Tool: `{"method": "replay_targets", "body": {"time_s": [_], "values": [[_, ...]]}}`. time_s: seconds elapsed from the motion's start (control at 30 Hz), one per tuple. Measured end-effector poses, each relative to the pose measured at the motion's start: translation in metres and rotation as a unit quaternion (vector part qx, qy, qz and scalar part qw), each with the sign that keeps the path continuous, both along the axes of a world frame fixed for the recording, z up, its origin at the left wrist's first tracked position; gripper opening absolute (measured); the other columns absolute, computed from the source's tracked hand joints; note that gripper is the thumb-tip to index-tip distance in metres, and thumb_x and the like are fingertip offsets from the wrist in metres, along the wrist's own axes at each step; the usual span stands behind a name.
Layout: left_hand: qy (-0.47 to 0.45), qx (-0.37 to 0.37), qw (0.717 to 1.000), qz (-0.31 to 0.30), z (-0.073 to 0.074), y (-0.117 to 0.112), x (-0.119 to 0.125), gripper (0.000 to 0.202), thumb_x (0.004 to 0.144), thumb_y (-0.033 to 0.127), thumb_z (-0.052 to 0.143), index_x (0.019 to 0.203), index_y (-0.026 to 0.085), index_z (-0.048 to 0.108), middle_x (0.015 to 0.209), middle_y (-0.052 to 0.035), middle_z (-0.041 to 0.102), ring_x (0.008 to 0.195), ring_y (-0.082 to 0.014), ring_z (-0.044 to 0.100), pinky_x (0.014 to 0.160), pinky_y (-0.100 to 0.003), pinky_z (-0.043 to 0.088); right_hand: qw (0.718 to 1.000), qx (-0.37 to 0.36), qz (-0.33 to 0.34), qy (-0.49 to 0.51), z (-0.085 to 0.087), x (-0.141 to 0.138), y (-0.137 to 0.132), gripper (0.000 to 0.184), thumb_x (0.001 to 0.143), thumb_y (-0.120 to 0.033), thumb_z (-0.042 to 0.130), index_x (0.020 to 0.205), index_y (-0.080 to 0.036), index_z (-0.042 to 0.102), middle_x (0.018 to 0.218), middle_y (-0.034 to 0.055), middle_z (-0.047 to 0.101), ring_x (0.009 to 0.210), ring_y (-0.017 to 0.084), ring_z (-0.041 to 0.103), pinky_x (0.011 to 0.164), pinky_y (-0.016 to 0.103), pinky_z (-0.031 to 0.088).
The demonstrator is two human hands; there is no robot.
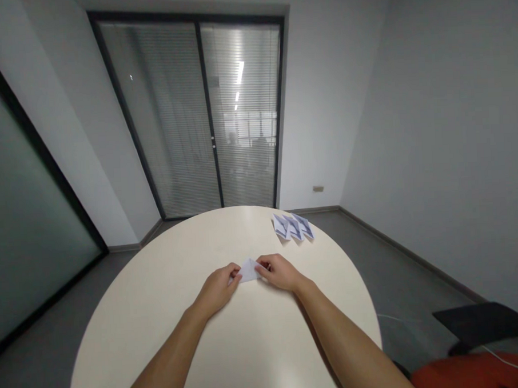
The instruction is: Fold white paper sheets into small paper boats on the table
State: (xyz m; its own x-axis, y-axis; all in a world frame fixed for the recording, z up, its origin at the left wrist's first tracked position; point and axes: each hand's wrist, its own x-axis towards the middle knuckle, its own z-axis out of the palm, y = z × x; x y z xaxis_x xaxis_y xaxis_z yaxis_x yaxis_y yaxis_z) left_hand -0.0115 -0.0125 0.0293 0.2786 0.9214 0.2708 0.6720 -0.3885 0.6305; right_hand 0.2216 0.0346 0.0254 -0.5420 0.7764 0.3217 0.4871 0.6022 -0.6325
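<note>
A small folded sheet of white paper point(250, 271), peaked at the top like a triangle, is held between both hands over the middle of the table. My left hand point(220, 284) pinches its left corner between thumb and fingers. On the other side, my right hand point(280, 271) grips the right corner the same way, its fingers curled. Both hands cover the ends of the paper, so those folds are hidden. Farther back on the right lie three folded paper pieces point(293, 227), white and bluish, side by side and partly overlapping.
The round cream table point(161, 312) fills the lower middle. At the lower right stands a chair with a black back point(483, 321) and a red seat point(477, 373). Beyond the table is a glass partition with blinds point(174, 123). A thin cable crosses the floor at right.
</note>
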Motion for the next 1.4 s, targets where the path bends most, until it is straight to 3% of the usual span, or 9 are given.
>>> {"method": "replay_targets", "body": {"time_s": [0.1,0.23,0.4,0.6,0.93,1.07,1.2,1.4], "values": [[-0.007,-0.002,1.000,0.011,-0.003,0.001,0.000,0.026,0.092,0.027,0.054,0.114,0.023,0.066,0.094,-0.0042,0.074,0.085,-0.0194,0.068,0.074,-0.027,0.045,1.000,-0.001,-0.012,-0.004,0.000,-0.001,0.000,0.025,0.095,-0.033,0.055,0.089,-0.018,0.073,0.076,0.0022,0.069,0.065,0.015,0.054,0.061,0.025,0.037],[0.003,0.004,1.000,0.015,-0.007,0.003,0.001,0.027,0.092,0.025,0.054,0.117,0.022,0.065,0.095,-0.0046,0.074,0.086,-0.0198,0.068,0.077,-0.028,0.047,1.000,0.000,-0.029,-0.012,-0.001,-0.003,0.000,0.024,0.096,-0.033,0.055,0.086,-0.018,0.072,0.076,0.0023,0.069,0.066,0.015,0.054,0.061,0.025,0.035],[-0.030,0.016,0.999,-0.003,-0.017,0.007,0.003,0.038,0.089,0.017,0.055,0.127,0.021,0.061,0.122,-0.0093,0.071,0.105,-0.0211,0.067,0.095,-0.033,0.050,0.999,0.004,-0.049,-0.017,-0.002,-0.005,0.000,0.022,0.095,-0.032,0.055,0.088,-0.019,0.070,0.078,0.0030,0.070,0.067,0.015,0.056,0.062,0.026,0.034],[-0.044,0.045,0.998,-0.020,-0.028,0.011,0.002,0.052,0.088,0.014,0.055,0.139,0.022,0.053,0.140,-0.0114,0.060,0.113,-0.0209,0.065,0.102,-0.037,0.050,0.998,0.000,-0.057,-0.016,-0.006,-0.005,0.002,0.017,0.094,-0.031,0.058,0.092,-0.019,0.070,0.083,0.0038,0.071,0.071,0.016,0.058,0.064,0.026,0.037],[-0.012,0.094,0.995,-0.040,-0.037,0.017,0.002,0.052,0.086,0.008,0.052,0.136,0.021,0.053,0.140,-0.0100,0.058,0.124,-0.0210,0.058,0.110,-0.040,0.047,0.995,0.066,-0.066,-0.042,-0.008,-0.006,0.003,0.009,0.089,-0.022,0.066,0.095,-0.017,0.069,0.094,0.0067,0.069,0.087,0.020,0.059,0.080,0.031,0.044],[0.021,0.111,0.993,-0.041,-0.037,0.017,0.000,0.049,0.088,0.009,0.051,0.135,0.021,0.057,0.140,-0.0099,0.060,0.130,-0.0225,0.055,0.115,-0.045,0.042,0.993,0.097,-0.060,-0.035,-0.010,-0.004,0.003,0.023,0.088,-0.020,0.067,0.111,-0.017,0.068,0.109,0.0097,0.070,0.102,0.023,0.060,0.092,0.036,0.046],[0.044,0.111,0.992,-0.033,-0.033,0.015,0.001,0.045,0.089,0.010,0.052,0.132,0.019,0.061,0.138,-0.0106,0.063,0.128,-0.0231,0.057,0.114,-0.046,0.043,0.989,0.141,-0.010,-0.043,-0.013,-0.004,0.006,0.033,0.092,-0.018,0.059,0.125,-0.020,0.066,0.127,0.0108,0.067,0.119,0.025,0.058,0.104,0.042,0.044],[0.073,0.107,0.991,-0.034,-0.032,0.014,0.003,0.039,0.091,0.011,0.050,0.126,0.018,0.066,0.132,-0.0097,0.068,0.124,-0.0229,0.060,0.112,-0.044,0.045,0.984,0.154,0.047,-0.083,-0.018,-0.008,0.008,0.037,0.097,-0.017,0.048,0.128,-0.022,0.067,0.133,0.0069,0.068,0.127,0.023,0.057,0.114,0.046,0.040]]}}
